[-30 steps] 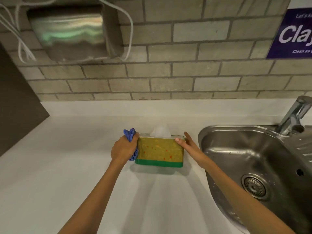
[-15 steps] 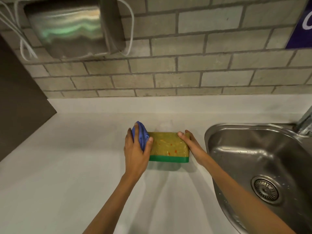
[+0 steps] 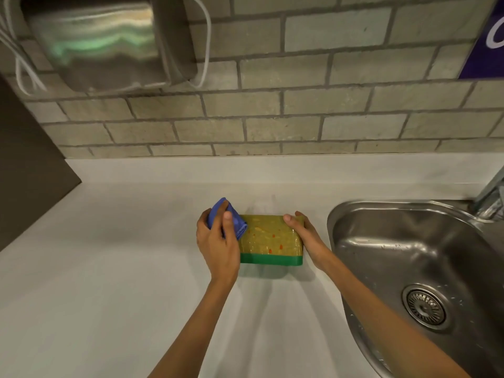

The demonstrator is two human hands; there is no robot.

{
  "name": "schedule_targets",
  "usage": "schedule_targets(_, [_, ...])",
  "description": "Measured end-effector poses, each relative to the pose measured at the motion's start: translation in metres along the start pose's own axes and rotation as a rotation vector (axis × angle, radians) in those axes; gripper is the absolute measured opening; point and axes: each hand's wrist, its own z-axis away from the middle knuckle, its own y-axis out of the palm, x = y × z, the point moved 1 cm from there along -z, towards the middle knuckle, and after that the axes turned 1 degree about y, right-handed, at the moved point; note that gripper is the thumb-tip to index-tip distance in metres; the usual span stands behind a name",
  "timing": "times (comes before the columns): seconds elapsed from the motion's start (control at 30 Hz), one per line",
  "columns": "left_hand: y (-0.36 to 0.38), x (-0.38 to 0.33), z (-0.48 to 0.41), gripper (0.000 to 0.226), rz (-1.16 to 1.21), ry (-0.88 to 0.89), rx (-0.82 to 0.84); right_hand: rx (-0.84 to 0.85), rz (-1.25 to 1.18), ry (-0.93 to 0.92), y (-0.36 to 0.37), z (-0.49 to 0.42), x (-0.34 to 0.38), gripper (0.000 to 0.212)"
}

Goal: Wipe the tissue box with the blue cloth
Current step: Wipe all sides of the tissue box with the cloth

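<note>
The tissue box (image 3: 272, 241) is yellow-green with orange specks and a green band along its base; it lies on the white counter (image 3: 109, 268) in the middle of the view. My left hand (image 3: 218, 246) grips the bunched blue cloth (image 3: 230, 219) and presses it on the box's left end, hiding that end. My right hand (image 3: 306, 236) holds the box's right end, thumb on its top near corner, fingers behind it.
A steel sink (image 3: 409, 268) with a drain (image 3: 425, 306) lies right of the box, its tap (image 3: 491, 197) at the right edge. A brick wall rises behind the counter, with a metal dispenser (image 3: 101, 42) and white cables upper left. A dark panel (image 3: 24, 170) stands at the left.
My left hand has turned from the box's left side up onto its left top corner with the cloth. The tissue sticking out of the top is no longer visible. The view shifted left.
</note>
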Motion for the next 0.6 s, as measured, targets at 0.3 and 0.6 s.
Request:
schedule_targets(0.3, [-0.007,0.023,0.013,0.061,-0.224,0.176,0.097,-0.025,0.034,-0.006,-0.003,-0.004,0.000,0.085])
schedule_targets(0.6, [0.008,-0.002,0.031,0.061,-0.582,0.474,0.141,-0.043,0.029,-0.045,-0.002,0.000,0.003,0.047])
